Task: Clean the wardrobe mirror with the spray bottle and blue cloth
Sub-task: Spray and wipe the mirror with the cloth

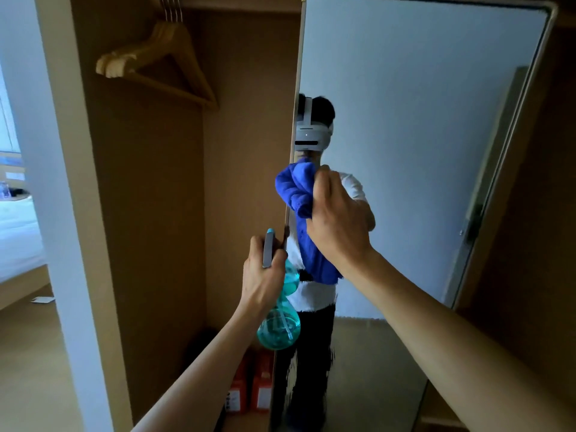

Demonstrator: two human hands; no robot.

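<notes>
A: Start with the big thing. Where's the tall rectangular wardrobe mirror with the pale rounded frame point(420, 151)?

B: Filling the right half of the view, on an open door next to the brown wooden wardrobe interior point(149, 213), where light wooden coat hangers point(156, 63) hang from the rail and two orange boxes point(249, 388) sit on the floor.

A: How far along does the cleaning look?

B: I'd judge early to middle. The glass shows no obvious wet patches or streaks (the light is dim, so fine mist wouldn't show anyway), and most of the surface above and to the right looks untouched.

A: And the crumpled deep-blue cloth point(300, 213)?

B: Bunched in the right hand point(338, 219), whose fingers are curled closed around it, up near the mirror's left edge; I can't tell whether it is pressed on the glass.

A: The translucent teal plastic spray bottle point(279, 319)?

B: Held in the left hand point(263, 275), wrapped round its neck, nozzle up, just beside the mirror's left edge
</notes>
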